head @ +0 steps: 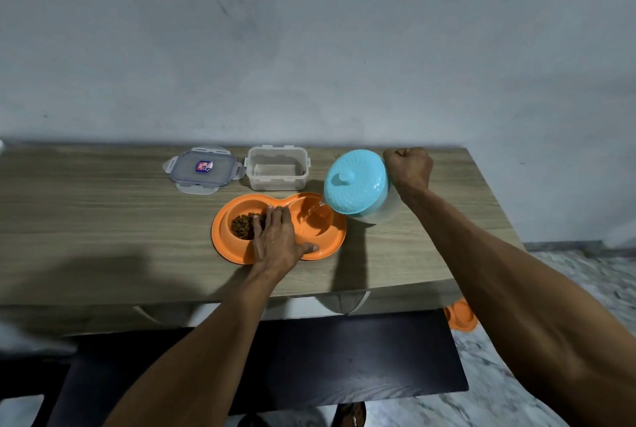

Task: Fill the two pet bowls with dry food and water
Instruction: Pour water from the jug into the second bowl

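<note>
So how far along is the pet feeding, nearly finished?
Nearly. The left bowl of the orange double dish already holds dry food, and the clear container looks empty. In hand: the right hand tilts the blue-lidded jug, pouring water into the right bowl while the left hand steadies the dish. Left: finishing the pour.

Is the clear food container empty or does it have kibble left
Empty. Through the open top of the container only its bare clear bottom shows; its lid lies beside it, and the kibble is in the orange bowl.
</note>
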Motion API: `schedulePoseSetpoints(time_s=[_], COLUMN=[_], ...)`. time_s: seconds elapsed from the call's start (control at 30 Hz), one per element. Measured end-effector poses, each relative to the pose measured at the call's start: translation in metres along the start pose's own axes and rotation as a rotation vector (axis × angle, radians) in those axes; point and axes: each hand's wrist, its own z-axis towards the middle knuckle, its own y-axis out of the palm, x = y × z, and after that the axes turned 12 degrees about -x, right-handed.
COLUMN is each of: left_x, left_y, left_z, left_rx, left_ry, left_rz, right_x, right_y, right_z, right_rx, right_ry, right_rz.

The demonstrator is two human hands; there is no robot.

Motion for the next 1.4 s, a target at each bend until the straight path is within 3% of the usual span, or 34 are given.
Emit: schedulePoseSetpoints(time_s=[1.4], left_x=[0.002], left_y=[-0.002], left_z=[-0.002], left_rx=[-0.019], left_ry=[-0.008], left_rz=[-0.01], right_x=[-0.005], right_y=[-0.01], right_z=[0.006], right_rx=[-0.026], right_ry=[-0.027], right_rz=[-0.009])
